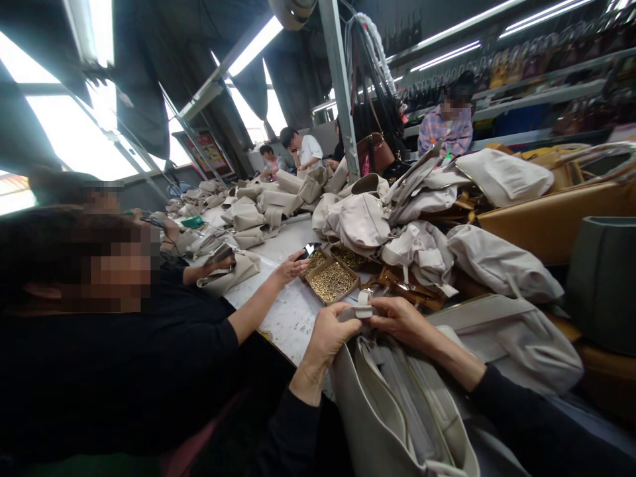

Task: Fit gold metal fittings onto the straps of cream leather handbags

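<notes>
Head view: one grey-beige handbag (365, 411), near, right of centre, mouth open. Left grip (325, 332) and right grip (403, 318) both pinch its far edge around one strap tab (364, 309). Probably light, soft, floppy; hold by top edge. Worktop (293, 331): one phone (311, 250) at a co-worker's hand (289, 269); piled bags (358, 218) uncountable.

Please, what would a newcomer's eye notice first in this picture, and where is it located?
First, probably, the open pale bag in the foreground, its far end pinched by the person's left hand and right hand. Next, the shallow box of shiny gold-coloured pieces just beyond the hands, near the picture's centre. Beyond it, a large heap of pale bags spreads over the table.
</notes>
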The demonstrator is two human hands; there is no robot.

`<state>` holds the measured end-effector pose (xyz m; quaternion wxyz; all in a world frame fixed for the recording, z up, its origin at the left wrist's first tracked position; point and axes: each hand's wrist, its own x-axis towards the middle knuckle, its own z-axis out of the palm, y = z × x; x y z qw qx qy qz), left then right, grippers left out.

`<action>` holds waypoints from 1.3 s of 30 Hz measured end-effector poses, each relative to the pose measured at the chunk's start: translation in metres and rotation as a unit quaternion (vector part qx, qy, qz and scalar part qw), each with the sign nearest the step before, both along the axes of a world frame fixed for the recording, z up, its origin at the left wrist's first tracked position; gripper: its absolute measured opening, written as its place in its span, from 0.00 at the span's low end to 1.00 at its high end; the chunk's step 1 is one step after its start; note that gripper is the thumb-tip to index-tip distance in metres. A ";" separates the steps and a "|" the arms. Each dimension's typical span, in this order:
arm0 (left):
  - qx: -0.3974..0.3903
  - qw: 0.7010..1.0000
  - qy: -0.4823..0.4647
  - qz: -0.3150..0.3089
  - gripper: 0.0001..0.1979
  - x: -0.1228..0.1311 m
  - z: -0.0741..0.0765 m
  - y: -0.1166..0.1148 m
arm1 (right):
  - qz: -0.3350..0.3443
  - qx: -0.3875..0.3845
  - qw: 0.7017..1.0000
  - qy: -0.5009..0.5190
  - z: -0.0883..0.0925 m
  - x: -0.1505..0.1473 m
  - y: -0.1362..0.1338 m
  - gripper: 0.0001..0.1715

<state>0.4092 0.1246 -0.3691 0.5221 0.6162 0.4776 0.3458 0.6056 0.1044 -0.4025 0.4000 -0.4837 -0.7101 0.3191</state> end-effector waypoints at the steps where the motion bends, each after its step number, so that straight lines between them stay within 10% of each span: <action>1: 0.010 1.000 -0.005 0.015 0.13 0.003 -0.002 -0.002 | -0.010 0.003 1.000 0.001 0.001 0.000 -0.001 0.06; 10: 0.136 0.983 0.045 0.118 0.11 0.010 -0.010 -0.019 | -0.031 0.048 0.998 -0.019 0.010 -0.006 -0.012 0.13; 27: 0.293 0.944 0.127 0.086 0.08 0.014 -0.020 -0.025 | -0.042 0.074 0.995 -0.045 0.003 -0.004 -0.017 0.09; 39: 0.168 0.981 0.048 0.088 0.08 0.008 -0.021 -0.029 | -0.063 0.139 0.977 -0.150 0.008 -0.019 -0.029 0.08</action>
